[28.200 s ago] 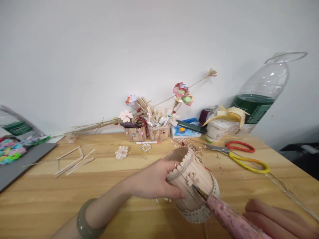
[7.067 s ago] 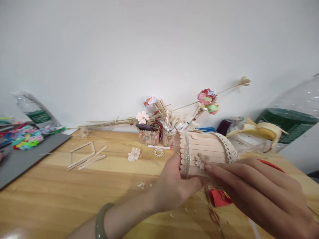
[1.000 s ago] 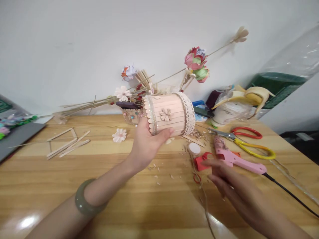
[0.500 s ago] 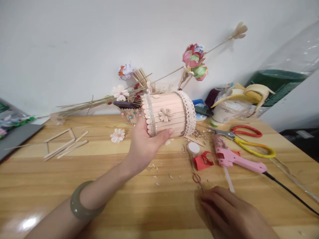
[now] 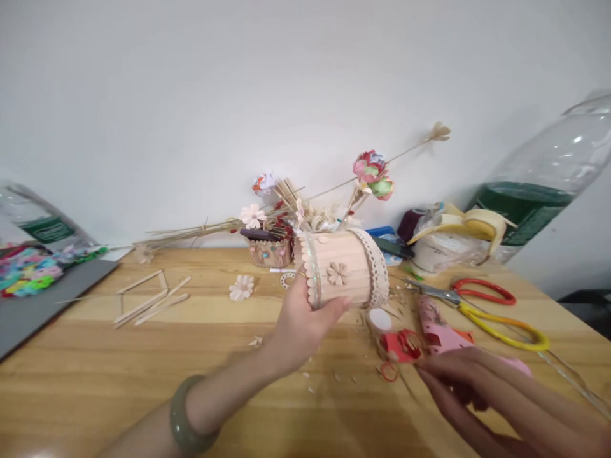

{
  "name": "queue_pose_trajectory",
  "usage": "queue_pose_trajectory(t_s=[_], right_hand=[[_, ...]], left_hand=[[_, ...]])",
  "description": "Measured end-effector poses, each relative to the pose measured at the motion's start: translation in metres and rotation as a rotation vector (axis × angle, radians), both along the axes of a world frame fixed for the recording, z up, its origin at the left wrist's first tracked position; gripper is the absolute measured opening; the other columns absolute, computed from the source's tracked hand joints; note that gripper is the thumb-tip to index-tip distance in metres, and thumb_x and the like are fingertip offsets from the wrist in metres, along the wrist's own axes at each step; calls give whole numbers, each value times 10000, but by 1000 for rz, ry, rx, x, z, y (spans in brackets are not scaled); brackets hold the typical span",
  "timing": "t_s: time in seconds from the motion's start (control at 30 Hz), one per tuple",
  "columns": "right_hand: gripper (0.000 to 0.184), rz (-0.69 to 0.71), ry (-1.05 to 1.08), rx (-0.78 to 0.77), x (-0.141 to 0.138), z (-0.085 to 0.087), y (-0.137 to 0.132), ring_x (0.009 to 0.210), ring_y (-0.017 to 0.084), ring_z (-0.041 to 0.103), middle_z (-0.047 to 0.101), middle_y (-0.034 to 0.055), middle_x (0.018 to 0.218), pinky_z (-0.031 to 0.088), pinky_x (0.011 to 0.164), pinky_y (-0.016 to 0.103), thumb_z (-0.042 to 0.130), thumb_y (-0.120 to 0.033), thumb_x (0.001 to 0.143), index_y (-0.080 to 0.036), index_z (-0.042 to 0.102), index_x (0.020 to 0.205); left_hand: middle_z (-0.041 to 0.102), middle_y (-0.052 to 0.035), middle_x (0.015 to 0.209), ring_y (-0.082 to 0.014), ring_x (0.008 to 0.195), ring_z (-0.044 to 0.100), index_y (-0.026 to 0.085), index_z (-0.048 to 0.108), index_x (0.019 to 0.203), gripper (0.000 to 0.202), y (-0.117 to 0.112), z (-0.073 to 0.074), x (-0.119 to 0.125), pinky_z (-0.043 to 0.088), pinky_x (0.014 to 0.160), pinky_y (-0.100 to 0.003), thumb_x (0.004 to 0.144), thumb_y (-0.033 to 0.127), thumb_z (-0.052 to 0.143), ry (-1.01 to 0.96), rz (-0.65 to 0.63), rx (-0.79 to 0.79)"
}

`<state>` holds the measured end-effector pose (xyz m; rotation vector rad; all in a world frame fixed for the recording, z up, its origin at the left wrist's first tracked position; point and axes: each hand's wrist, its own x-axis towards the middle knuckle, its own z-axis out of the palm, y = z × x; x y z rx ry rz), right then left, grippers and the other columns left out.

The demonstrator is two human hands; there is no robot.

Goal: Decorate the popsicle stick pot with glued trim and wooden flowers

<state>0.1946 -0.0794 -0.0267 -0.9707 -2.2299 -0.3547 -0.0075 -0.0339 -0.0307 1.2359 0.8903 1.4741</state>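
Note:
My left hand (image 5: 305, 324) is closed round a pencil holder (image 5: 351, 257) made of craft sticks, held on its side above the table. Lace trim rings its right end, a glittery band its left, and a small wooden flower (image 5: 337, 273) sits on its side. At the lower right my right hand (image 5: 482, 388) has its fingertips together in a pinch; what is between them, if anything, cannot be made out. Those fingertips are beside the red paper piece (image 5: 398, 346) and in front of the pink glue gun (image 5: 443, 337), partly covering it. A thin strand (image 5: 408, 385) lies close by.
Scissors (image 5: 499, 327) with red and yellow handles lie at the right. Behind stand paper flowers (image 5: 370, 166), a small decorated box (image 5: 270, 253) and a banana peel (image 5: 470, 226). Loose craft sticks (image 5: 143, 305) and a pale flower (image 5: 241, 287) lie left. A large bottle (image 5: 529, 191) leans right.
My right hand has moved up and right, from the bare front of the table to beside the red paper and glue gun. The view has tilted up; my left hand still grips the pencil holder.

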Motion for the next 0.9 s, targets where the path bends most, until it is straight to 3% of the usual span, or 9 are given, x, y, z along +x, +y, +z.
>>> queue_pose_trajectory(t_s=[0.03,0.1,0.2,0.43,0.7,0.9], right_hand=[[67,2,48,95,-7,13,5,623,108,625,657,-14,737,482,646,212,486,-209,874,-234,548,885],[110,-23,52,162,-22,35,14,553,94,596,645,-26,683,434,533,215,454,-201,887,-228,542,827],[203,-24,17,198,-41,51,25,511,91,580,635,-28,644,392,472,223,415,-176,889,-214,566,758],[253,-51,-92,301,-49,49,30,529,114,572,657,15,724,357,489,270,375,-181,916,-169,605,813],[227,-41,-147,243,-49,48,26,588,148,561,643,42,787,331,513,297,379,-211,916,-170,600,886],[260,-36,-136,252,-49,49,27,555,140,553,636,44,735,346,488,291,360,-199,920,-154,601,833]], left_hand=[[689,-78,1065,-209,973,653,165,523,992,335,-2,-1,1,526,844,-317,696,203,677,-2,-18,-2],[681,-71,1082,-197,987,645,171,517,1037,357,-6,-1,4,514,862,-306,715,206,668,-12,-52,-16],[682,-64,1078,-185,984,644,170,533,1050,349,-10,2,7,505,866,-289,727,200,662,-50,-103,-12],[680,-61,1076,-192,998,636,186,573,1061,350,-17,15,8,496,887,-300,731,251,671,-103,-149,0],[660,-67,1130,-214,1052,614,193,578,1028,321,-17,11,7,473,927,-325,727,247,674,-136,-162,-34],[673,-67,1099,-215,1026,626,184,583,1029,331,-16,10,6,485,906,-323,718,246,680,-118,-142,-30]])
